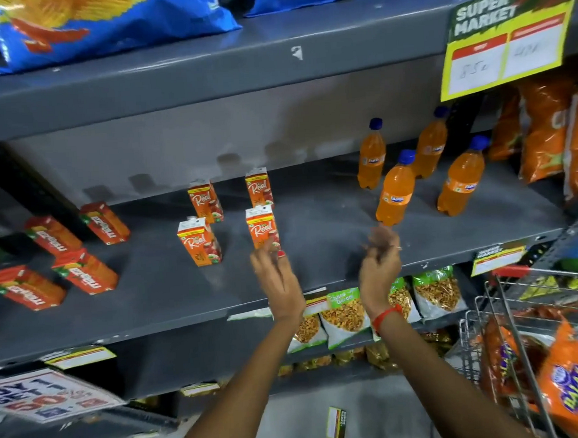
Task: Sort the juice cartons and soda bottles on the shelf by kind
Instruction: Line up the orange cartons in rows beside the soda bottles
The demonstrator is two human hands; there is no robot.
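On the grey shelf [318, 278] three groups stand apart. At the left, several red Maaza cartons [84, 272] lie on their sides. In the middle, several orange Real juice cartons [199, 241] stand upright. At the right, several orange Fanta bottles [396, 192] with blue caps stand upright. My left hand [277, 277] hovers just in front of the nearest Real carton [261, 225], fingers apart, holding nothing. My right hand [380, 264], blurred, is raised just below the nearest Fanta bottle, fingers loosely spread and empty.
Blue chip bags [106, 23] fill the shelf above. Orange snack bags [546, 128] stand at the right end of the shelf. A yellow price sign [506, 39] hangs at the upper right. A wire basket [511, 334] with snack bags sits at the lower right. Snack packets [344, 313] line the shelf below.
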